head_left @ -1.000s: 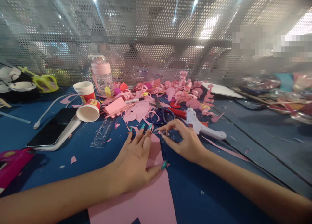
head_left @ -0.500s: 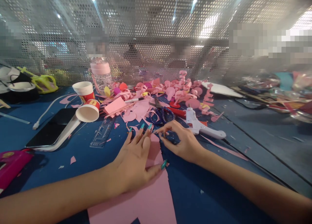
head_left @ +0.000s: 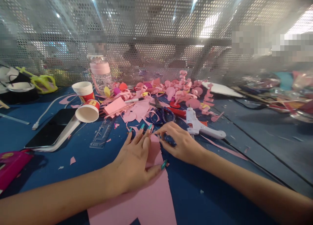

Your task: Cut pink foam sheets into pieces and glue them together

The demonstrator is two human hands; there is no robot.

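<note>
A sheet of pink paper (head_left: 146, 203) with a ragged right edge lies on the blue table. My left hand (head_left: 134, 164) rests flat on it, fingers spread and thumb over the right edge. At the sheet's far end, my right hand (head_left: 179, 142) is curled in a pinch, its fingertips close together at the paper's corner. The small bit of paper between them is mostly hidden. Just beyond my hands are blue-handled scissors (head_left: 161, 115). A white glue gun (head_left: 201, 126) lies to the right of my right hand.
Pink paper scraps and curled strips (head_left: 182, 93) pile up at the back, against a perforated metal screen (head_left: 137, 22). Leftward are a clear ruler (head_left: 100, 135), paper cups (head_left: 87, 111), a phone (head_left: 51, 128) and a bottle (head_left: 100, 73). The glue gun's cord (head_left: 256, 163) runs rightward.
Almost nothing differs. My right hand has shifted very slightly at the paper's far end, while my left hand stays pressed on the sheet.
</note>
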